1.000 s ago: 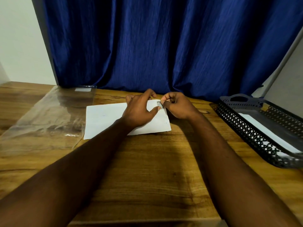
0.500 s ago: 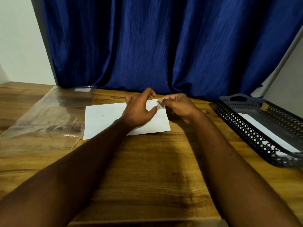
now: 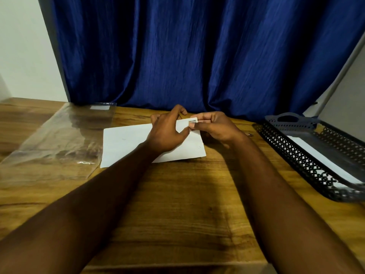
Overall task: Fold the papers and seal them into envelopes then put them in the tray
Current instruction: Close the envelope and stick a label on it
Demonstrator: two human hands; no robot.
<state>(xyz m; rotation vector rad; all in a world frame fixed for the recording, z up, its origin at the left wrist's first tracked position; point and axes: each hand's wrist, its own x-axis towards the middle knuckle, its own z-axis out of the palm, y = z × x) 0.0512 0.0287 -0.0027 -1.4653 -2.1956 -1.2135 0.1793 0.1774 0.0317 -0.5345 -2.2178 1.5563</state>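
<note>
A white envelope (image 3: 126,143) lies flat on the wooden table, near its far edge. My left hand (image 3: 167,133) rests on the envelope's right half, fingertips at its far edge and thumb stretched out to the right. My right hand (image 3: 215,127) is just right of it and pinches a small white strip (image 3: 194,120) at the envelope's top right corner, between thumb and fingertips. The strip's end is raised a little above the paper. The black mesh tray (image 3: 304,161) stands at the right, with a white envelope (image 3: 324,161) lying inside it.
A clear plastic sleeve (image 3: 57,147) lies flat on the table to the left of the envelope. A blue curtain (image 3: 197,56) hangs close behind the table's far edge. Bare wood stretches from the envelope to the near edge.
My right hand has drawn the pinched strip slightly up and to the right, so more of it shows. My left hand and the envelope have stayed in place.
</note>
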